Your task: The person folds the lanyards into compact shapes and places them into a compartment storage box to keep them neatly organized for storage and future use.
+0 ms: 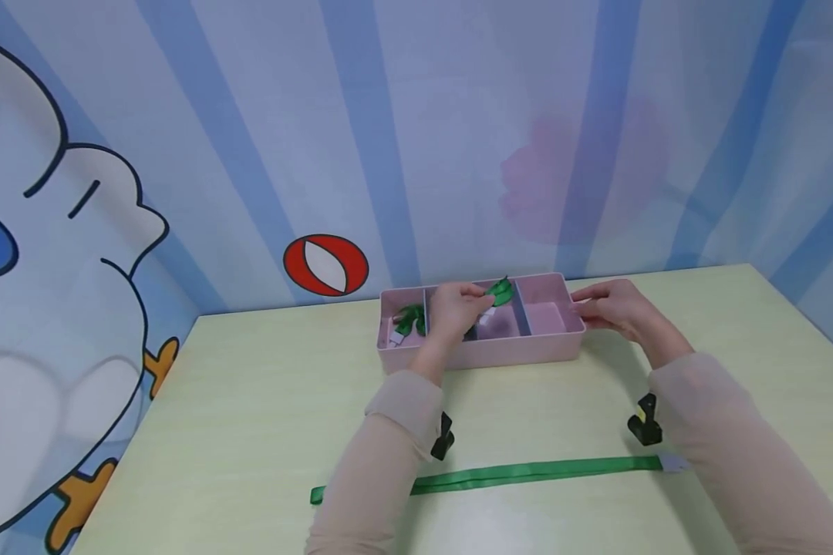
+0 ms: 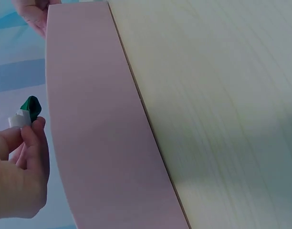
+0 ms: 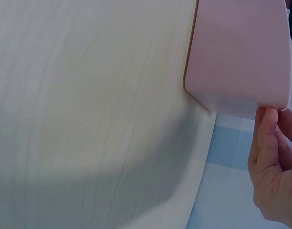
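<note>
A pink divided box (image 1: 514, 351) stands against the back wall. Over its middle compartment my left hand (image 1: 454, 312) pinches a folded green ribbon (image 1: 501, 291) with a white end piece; the left wrist view shows that white piece (image 2: 20, 119) between thumb and fingers, above the rim. My right hand (image 1: 614, 308) grips the box's right end, its fingertips (image 3: 267, 114) against the end wall at the rim. A bundled green ribbon (image 1: 409, 318) with a white end lies in the left compartment. Part of the middle compartment is hidden behind my left hand.
A long green ribbon (image 1: 541, 472) lies stretched across the table in front, its white end piece (image 1: 673, 462) near my right sleeve. My left forearm crosses over it. Grey dividers (image 1: 522, 308) split the box. A printed cloth wall (image 1: 444, 139) rises behind the table.
</note>
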Motion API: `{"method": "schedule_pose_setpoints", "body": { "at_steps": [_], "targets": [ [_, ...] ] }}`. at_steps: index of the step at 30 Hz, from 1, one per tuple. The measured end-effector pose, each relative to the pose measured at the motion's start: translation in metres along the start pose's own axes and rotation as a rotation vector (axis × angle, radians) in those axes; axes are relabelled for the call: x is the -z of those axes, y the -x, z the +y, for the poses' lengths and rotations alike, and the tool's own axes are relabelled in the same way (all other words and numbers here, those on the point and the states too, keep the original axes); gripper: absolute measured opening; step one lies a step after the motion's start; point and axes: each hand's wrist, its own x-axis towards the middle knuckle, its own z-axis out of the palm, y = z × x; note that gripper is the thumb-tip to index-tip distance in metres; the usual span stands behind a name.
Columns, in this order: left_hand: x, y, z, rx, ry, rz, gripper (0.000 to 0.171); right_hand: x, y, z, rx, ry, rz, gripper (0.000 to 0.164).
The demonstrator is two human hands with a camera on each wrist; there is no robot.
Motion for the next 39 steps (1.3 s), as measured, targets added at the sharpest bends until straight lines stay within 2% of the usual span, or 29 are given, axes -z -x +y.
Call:
{"method": "schedule_pose_setpoints", "body": {
  "at_steps": [3,9,14,17,20,24,26,29,32,36,39],
  "targets": [
    [-0.007,-0.003,0.001,-0.069,-0.086,0.026,0.018,0.001,0.001,-0.001,0.007,-0.006,0.005,0.048],
    [-0.022,-0.01,-0.004,-0.225,-0.333,0.129,0.011,0.001,0.001,0.001,0.003,-0.012,0.008,0.049],
    [-0.032,-0.011,-0.006,-0.292,-0.493,0.154,0.009,0.0,0.0,0.003,-0.007,-0.005,0.005,0.05],
    [-0.038,-0.011,-0.004,-0.301,-0.585,0.139,0.018,0.001,-0.001,0.002,-0.007,-0.004,0.011,0.05],
    [-0.043,-0.012,-0.003,-0.279,-0.713,0.126,0.023,0.002,-0.001,0.002,-0.012,-0.01,0.013,0.05],
    [-0.05,-0.013,-0.002,-0.226,-0.916,0.112,0.015,0.003,-0.001,0.003,-0.021,-0.022,0.007,0.05],
    [-0.052,-0.014,-0.002,-0.197,-0.981,0.095,0.011,0.003,-0.001,0.003,-0.019,-0.024,0.003,0.051],
    [-0.055,-0.016,-0.001,-0.163,-1.031,0.071,0.011,0.003,-0.002,0.003,-0.013,-0.027,0.001,0.051],
    [-0.056,-0.017,-0.002,-0.161,-1.047,0.06,0.009,0.004,-0.003,0.004,-0.007,-0.03,0.002,0.051],
    [-0.053,-0.017,-0.005,-0.229,-1.033,0.055,0.006,0.005,-0.001,0.005,-0.011,-0.044,-0.009,0.051],
    [-0.048,-0.015,-0.005,-0.301,-0.972,0.037,0.01,0.005,0.0,0.006,-0.017,-0.045,-0.03,0.053]
  ]
}}
